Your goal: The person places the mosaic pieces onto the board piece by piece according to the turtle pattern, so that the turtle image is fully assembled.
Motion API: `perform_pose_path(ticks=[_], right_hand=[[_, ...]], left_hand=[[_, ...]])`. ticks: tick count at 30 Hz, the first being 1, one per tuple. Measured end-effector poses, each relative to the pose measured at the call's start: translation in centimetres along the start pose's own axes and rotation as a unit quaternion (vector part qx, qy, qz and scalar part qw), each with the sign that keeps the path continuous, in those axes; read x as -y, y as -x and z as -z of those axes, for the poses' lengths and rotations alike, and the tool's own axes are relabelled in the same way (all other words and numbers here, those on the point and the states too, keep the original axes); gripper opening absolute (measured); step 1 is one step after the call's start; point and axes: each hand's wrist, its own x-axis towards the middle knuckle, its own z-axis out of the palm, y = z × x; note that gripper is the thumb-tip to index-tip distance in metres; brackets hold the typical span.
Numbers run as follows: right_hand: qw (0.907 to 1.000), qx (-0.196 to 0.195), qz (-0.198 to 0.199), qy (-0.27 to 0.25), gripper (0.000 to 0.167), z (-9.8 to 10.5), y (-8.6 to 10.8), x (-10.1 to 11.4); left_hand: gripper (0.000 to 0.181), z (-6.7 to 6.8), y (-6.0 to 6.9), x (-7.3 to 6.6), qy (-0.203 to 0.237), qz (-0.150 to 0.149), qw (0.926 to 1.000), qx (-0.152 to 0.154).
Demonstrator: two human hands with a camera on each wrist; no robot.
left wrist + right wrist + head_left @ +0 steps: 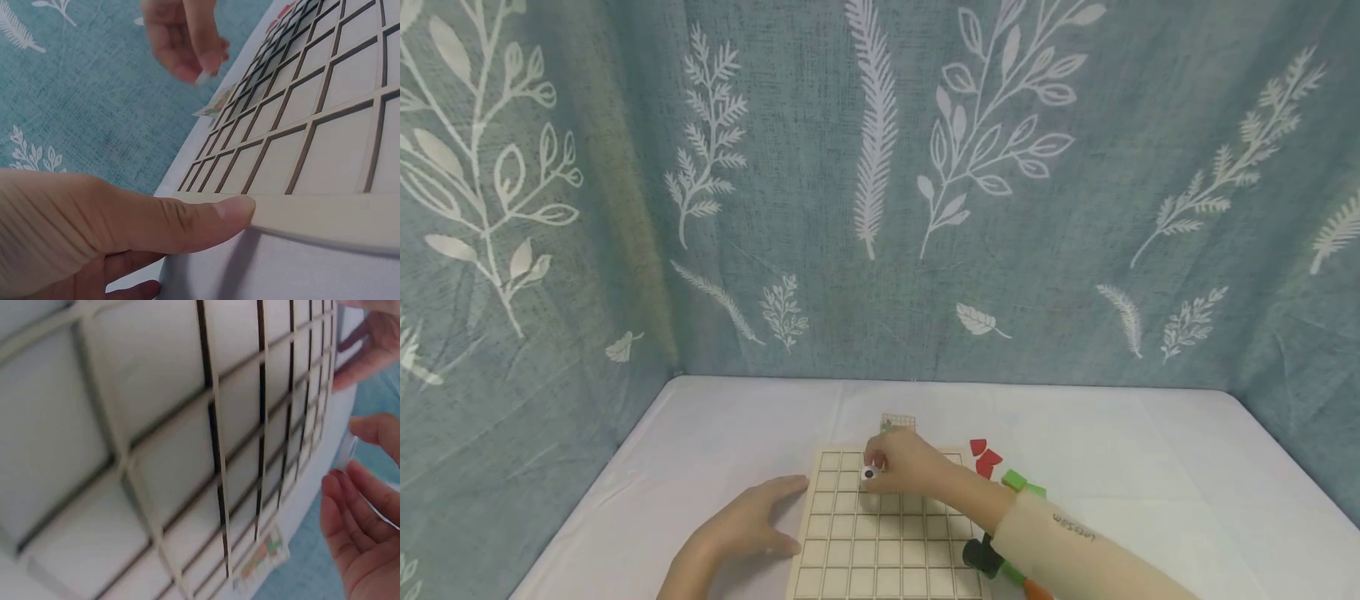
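Observation:
A pale wooden grid board (862, 527) with rows of square cells lies on the table. Over its far left part, my right hand (904, 460) pinches a small white tile with a black dot (869, 472) between thumb and fingers. The right wrist view shows the tile (347, 450) edge-on, apart from the grid. At the board's left border lies my left hand (748, 521), fingers extended and holding nothing. Its thumb (231, 212) touches the board's rim in the left wrist view. The left fingers are partly hidden there behind the thumb.
Behind the board lies a small printed card (898, 420) with a grid pattern. Along the right side are red pieces (978, 447), green pieces (1013, 481), black pieces (982, 557) and an orange piece (1037, 590), partly covered by the right forearm. A leaf-patterned curtain (880, 317) surrounds the table.

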Motion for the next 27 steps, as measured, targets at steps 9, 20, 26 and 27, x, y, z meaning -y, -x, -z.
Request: perform_pose_path(ticks=[9, 20, 26, 27], right_hand=[[0.9996, -0.023, 0.000, 0.017, 0.021, -2.5, -2.5, 1.8], [0.9991, 0.019, 0.021, 0.030, 0.017, -3.5, -4.1, 2.5], [0.9993, 0.027, -0.005, 0.026, 0.019, -3.9, -4.6, 2.5], [0.9993, 0.028, -0.008, 0.024, 0.017, -3.9, -4.6, 2.4]], left_hand=[[0.081, 0.2, 0.0, 0.5, -0.010, -0.026, 0.9996, 0.006], [0.083, 0.3, 0.0, 0.2, 0.000, -0.022, 0.9996, 0.016], [0.082, 0.5, 0.0, 0.4, -0.008, -0.044, 0.9988, 0.017], [0.082, 0.5, 0.0, 0.5, -0.008, -0.045, 0.9988, 0.017]])
